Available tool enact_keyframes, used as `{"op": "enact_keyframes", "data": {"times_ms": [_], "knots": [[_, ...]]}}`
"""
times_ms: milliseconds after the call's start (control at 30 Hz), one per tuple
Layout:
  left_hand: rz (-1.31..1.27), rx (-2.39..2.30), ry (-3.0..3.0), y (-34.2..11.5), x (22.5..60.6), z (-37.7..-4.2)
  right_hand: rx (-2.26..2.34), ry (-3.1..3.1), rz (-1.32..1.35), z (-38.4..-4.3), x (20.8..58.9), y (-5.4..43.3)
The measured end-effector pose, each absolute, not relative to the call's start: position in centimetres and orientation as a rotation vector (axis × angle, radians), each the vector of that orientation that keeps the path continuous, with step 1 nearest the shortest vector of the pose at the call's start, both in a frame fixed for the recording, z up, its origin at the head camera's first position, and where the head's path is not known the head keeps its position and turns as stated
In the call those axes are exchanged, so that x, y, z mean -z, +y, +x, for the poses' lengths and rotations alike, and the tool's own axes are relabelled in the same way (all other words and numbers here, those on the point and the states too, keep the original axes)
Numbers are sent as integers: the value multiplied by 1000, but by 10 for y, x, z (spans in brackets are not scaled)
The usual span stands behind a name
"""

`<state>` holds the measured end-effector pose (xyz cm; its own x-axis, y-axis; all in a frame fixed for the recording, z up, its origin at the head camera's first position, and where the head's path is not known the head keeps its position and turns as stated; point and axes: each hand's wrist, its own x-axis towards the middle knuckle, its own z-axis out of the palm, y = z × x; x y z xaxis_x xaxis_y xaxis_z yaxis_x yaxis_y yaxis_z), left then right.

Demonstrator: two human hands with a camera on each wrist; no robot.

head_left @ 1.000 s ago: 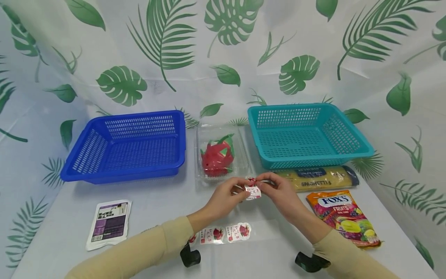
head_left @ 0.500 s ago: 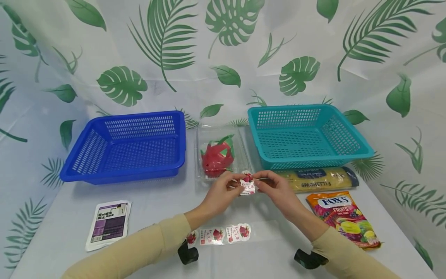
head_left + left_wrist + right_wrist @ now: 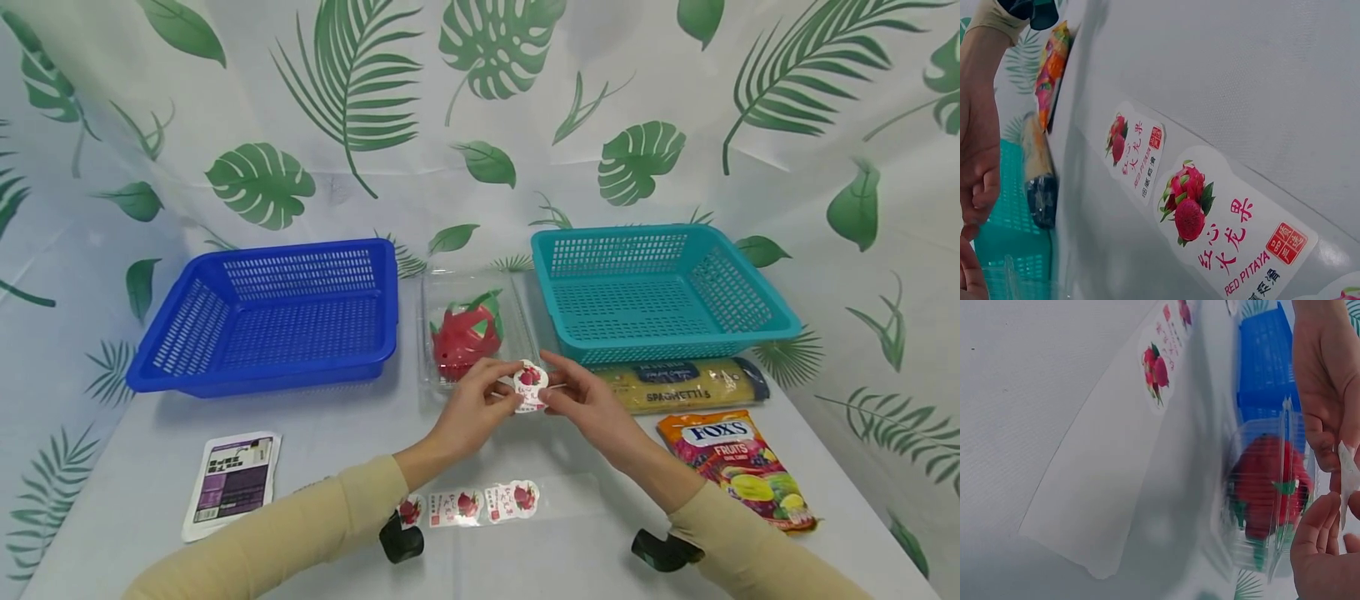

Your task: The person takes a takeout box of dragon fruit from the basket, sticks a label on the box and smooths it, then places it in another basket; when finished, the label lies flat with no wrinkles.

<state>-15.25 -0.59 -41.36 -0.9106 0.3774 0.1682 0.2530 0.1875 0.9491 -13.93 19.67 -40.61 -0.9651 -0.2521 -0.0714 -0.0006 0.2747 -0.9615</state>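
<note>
A small pitaya-printed sticker (image 3: 530, 385) is held up in front of the clear plastic box (image 3: 525, 327). My left hand (image 3: 474, 407) pinches its left edge between thumb and fingers. On the other side my right hand (image 3: 596, 410) pinches the lower right edge, its index finger raised past the sticker. Seen edge-on in the right wrist view, the sticker (image 3: 1346, 481) looks slightly bent between both hands' fingertips. Inside the box lies a red dragon fruit (image 3: 463, 337) with green tips. A backing strip (image 3: 573, 497) with several similar stickers lies flat on the table below my hands.
A blue basket (image 3: 363, 367) stands at the back left, a teal basket (image 3: 570, 342) at the back right. In front of the teal one lies a spaghetti pack (image 3: 686, 392), then a candy bag (image 3: 738, 467). A flat white-and-purple packet (image 3: 232, 483) rests at the left.
Both hands have brought the sticker slightly left and up, turning its printed face more into view. My right index finger has lifted away from its upper edge.
</note>
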Motion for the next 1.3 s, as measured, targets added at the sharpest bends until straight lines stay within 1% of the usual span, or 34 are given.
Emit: {"op": "enact_keyframes", "data": {"times_ms": [333,533,833,1067,1300], "knots": [[666,-1847,2419,-6,409,-156,1785,2376,-251,-143,403,194],[662,-1785,2570,-7,402,-161,1746,2441,-293,-155,397,189],[554,-1815,2714,-10,388,-187,1615,2555,-354,-190,379,178],[392,-1816,2799,-13,382,-211,1516,2542,-378,-221,368,167],[346,-1751,2828,-20,380,-235,1480,2490,-372,-246,360,158]]}}
